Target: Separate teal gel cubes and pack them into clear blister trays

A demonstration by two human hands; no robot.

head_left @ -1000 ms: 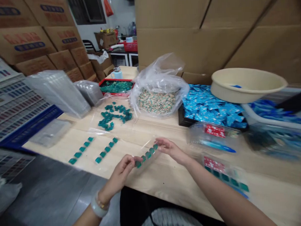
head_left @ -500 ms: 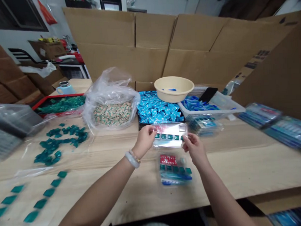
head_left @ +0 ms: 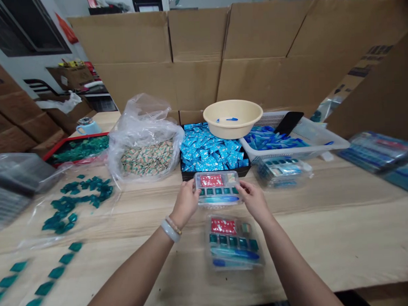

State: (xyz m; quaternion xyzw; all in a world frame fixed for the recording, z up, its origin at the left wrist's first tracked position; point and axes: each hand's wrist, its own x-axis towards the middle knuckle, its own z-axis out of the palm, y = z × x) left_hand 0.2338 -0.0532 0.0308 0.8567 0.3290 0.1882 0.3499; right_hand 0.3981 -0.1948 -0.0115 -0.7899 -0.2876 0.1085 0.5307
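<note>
- While the left hand (head_left: 187, 202) and right hand (head_left: 254, 200) bracket it, a clear plastic compartment tray (head_left: 218, 181) sits above the near edge of a black tray, over the light wooden counter (head_left: 327, 242). Whether it touches the counter I cannot tell.
- Its compartments show a red card (head_left: 210, 180), a row of teal squares (head_left: 217, 191) and a slim blue piece (head_left: 219, 199).
- The left fingers (head_left: 193, 184) and right fingers (head_left: 241, 186) press opposite ends, clamping the tray between them.
- It looks light and thin-walled, likely slippery and prone to flexing, so its ends or rim seem the best hold.
- A matching filled tray (head_left: 233, 242) lies just nearer the person.
- Behind, a black tray (head_left: 214, 175) holds blue sachets, beside a clear bag (head_left: 141, 124) of beige patterned sachets.
- Further back, a cream plastic basin (head_left: 232, 118) rests on the sachets, and a white basket (head_left: 324, 142) holds blue packets.
</note>
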